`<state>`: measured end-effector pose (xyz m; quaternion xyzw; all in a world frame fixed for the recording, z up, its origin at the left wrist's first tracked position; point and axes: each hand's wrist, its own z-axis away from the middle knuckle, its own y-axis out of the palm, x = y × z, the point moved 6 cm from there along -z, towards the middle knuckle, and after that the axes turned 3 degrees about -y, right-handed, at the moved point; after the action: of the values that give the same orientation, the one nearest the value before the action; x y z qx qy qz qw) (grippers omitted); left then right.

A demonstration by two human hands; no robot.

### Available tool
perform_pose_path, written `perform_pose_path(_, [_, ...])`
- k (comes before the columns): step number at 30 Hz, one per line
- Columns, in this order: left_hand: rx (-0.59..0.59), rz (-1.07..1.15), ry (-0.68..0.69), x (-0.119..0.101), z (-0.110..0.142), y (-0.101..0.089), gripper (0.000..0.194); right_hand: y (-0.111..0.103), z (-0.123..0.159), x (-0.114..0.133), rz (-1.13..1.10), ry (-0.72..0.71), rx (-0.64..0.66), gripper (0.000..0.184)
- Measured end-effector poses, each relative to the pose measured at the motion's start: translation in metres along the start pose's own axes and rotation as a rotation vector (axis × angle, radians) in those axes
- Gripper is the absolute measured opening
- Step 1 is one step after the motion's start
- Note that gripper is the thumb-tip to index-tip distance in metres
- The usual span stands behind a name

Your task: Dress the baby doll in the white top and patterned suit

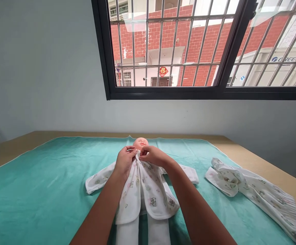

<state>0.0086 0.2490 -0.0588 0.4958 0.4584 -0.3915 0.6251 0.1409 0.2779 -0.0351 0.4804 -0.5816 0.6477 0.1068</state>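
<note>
A baby doll (pixel 140 142) lies on its back on a teal blanket (pixel 48 177), its head toward the wall. It wears a white printed baby jacket (pixel 153 197), with the sleeves spread to both sides and the front hanging apart below the neck. White trouser legs (pixel 159 231) show under the jacket's hem. At the collar, my left hand (pixel 125 159) pinches one front edge of the jacket. My right hand (pixel 154 155) is closed in a pinch at the same collar, just across from the left. The fingertips partly hide the fastening there and the doll's chin.
A second white printed baby garment (pixel 260 194) lies bunched on the blanket at the right. The wooden tabletop (pixel 250 156) shows around the blanket. Behind stand a grey wall (pixel 61 85) and a barred window (pixel 163 93) with a black frame.
</note>
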Motion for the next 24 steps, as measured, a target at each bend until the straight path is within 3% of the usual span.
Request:
perform_pose_path(12, [0.022,0.062,-0.045,0.007,-0.011,-0.007,0.037,-0.002,0.004,0.005,0.044,-0.018,0.106,0.006])
perform_pose_path(19, [0.085,0.015,-0.035,-0.003,0.001,0.001,0.041,-0.001,0.002,-0.007,-0.168,0.045,0.093,0.040])
perform_pose_path(24, [0.110,-0.040,-0.041,-0.003,-0.001,-0.004,0.043,0.000,0.001,-0.013,-0.158,0.073,0.076,0.041])
